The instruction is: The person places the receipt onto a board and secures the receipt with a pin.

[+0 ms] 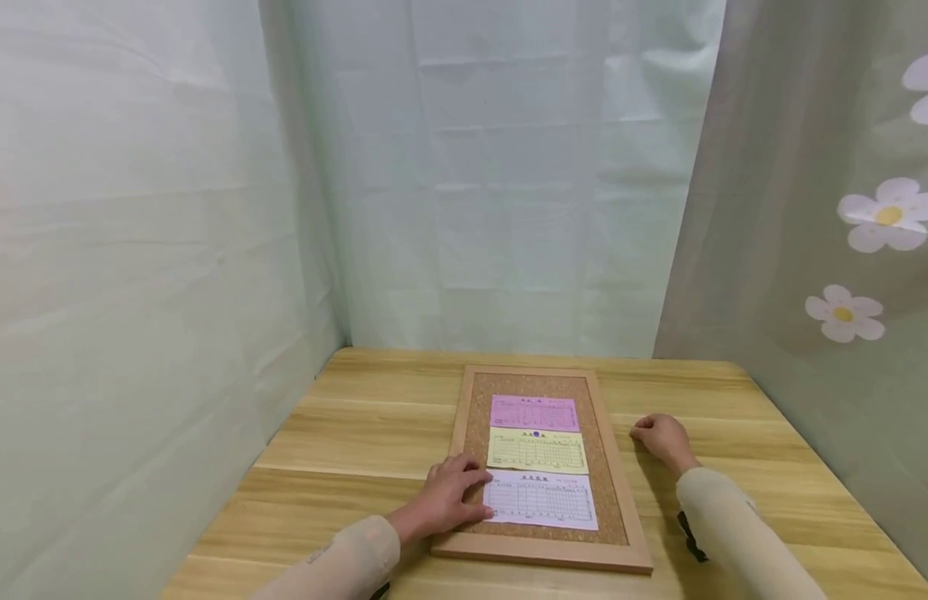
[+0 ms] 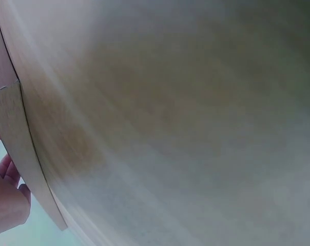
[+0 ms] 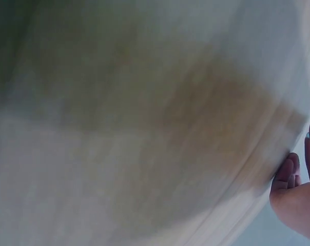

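A wood-framed cork board [image 1: 612, 500] lies on the table with three printed slips in a column. The pink slip [image 1: 534, 414] is farthest, the yellow slip [image 1: 537, 452] in the middle with a round blue pin [image 1: 536, 433] near its top edge, and the white slip [image 1: 540, 502] nearest. My left hand [image 1: 447, 497] rests on the board's left side, its spread thumb and fingers touching the white slip's left edge. Right of the board, my right hand [image 1: 662, 439] has thumb and fingertips together; a small blue thing [image 3: 308, 135] shows between them, too small to name.
The wooden table [image 1: 358, 450] extends on both sides of the board. Pale curtains [image 1: 494, 183] hang behind it and on the left; a grey curtain with white flowers [image 1: 842, 314] hangs on the right. Dark straps [image 1: 691, 537] sit at the wrists.
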A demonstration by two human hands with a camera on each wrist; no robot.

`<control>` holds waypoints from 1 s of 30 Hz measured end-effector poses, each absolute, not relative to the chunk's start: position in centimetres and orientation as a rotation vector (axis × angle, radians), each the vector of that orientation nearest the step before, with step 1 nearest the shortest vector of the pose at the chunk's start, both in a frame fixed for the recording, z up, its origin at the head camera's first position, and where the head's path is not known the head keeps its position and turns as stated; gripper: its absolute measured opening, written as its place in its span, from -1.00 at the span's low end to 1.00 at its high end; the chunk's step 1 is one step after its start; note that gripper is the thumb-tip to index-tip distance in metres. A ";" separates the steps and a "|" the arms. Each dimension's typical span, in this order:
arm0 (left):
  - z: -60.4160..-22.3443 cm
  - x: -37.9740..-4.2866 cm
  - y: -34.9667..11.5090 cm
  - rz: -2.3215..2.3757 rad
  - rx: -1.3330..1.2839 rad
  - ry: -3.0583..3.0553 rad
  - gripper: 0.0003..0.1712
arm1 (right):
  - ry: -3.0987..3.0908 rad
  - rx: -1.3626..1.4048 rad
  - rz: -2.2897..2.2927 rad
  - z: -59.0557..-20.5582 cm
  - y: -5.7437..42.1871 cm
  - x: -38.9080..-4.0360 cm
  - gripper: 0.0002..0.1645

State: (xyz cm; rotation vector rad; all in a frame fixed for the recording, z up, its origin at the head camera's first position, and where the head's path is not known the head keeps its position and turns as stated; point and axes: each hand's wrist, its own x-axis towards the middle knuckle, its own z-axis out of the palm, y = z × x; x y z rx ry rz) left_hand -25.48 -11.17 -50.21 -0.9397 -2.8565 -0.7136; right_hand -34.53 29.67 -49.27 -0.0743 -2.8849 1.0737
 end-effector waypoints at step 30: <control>-49.6 -25.4 -11.2 -0.757 -0.937 -2.896 -0.36 | -2.801 -0.045 1.162 -48.8 29.8 -33.0 -0.75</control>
